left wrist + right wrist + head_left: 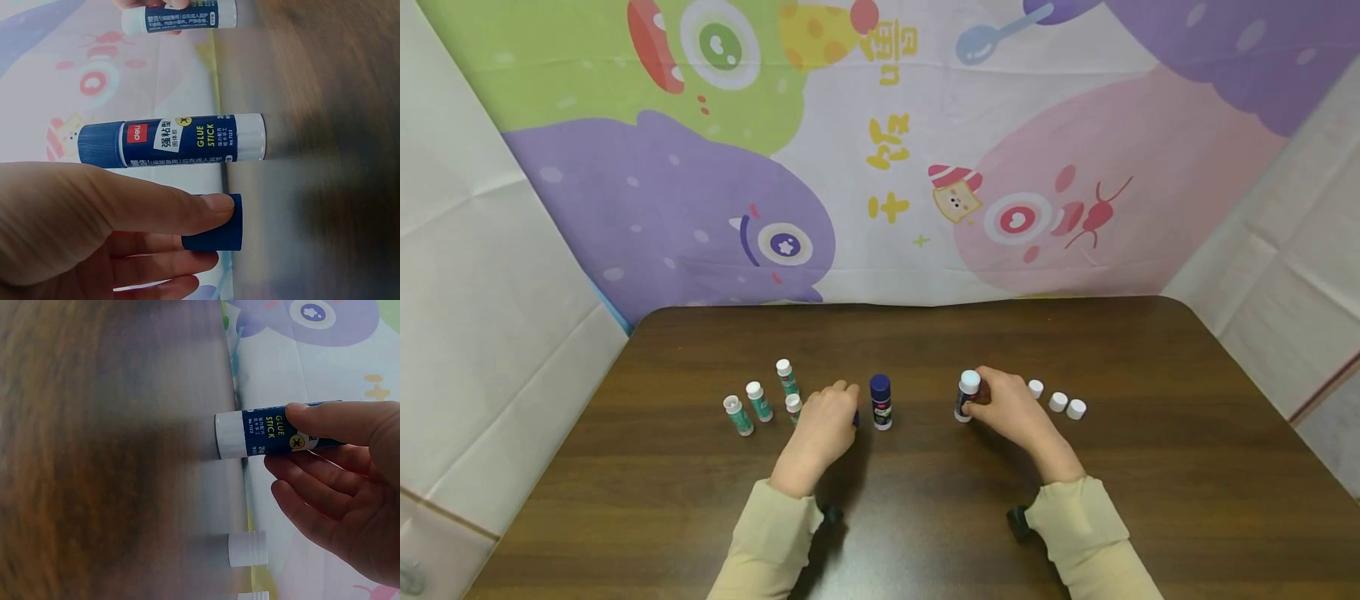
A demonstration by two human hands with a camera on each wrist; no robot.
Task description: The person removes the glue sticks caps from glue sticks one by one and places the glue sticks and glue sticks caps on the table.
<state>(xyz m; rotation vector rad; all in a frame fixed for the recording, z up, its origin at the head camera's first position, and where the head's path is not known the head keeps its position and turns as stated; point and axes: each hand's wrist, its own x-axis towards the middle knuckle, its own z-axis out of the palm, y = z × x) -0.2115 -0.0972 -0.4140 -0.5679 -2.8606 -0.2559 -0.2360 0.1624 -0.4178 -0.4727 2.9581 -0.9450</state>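
Observation:
In the head view my left hand (823, 425) is left of a capped navy glue stick (881, 402) that stands upright on the table. Thumb and fingers pinch a dark blue cap (215, 231), seen best in the left wrist view. My right hand (1011, 408) grips a second navy glue stick (269, 430) by its label, upright, with a pale white top showing in the head view. Whether its base touches the table I cannot tell. Beside the left hand is a green glue stick (793, 406), partly hidden by it.
More green glue sticks stand at the left: one (738, 415) at the outer end, another (759, 402) beside it and a third (787, 377) farther back. Three white caps (1057, 402) sit right of my right hand. A cartoon-print cloth (895, 250) hangs behind the brown table (910, 517).

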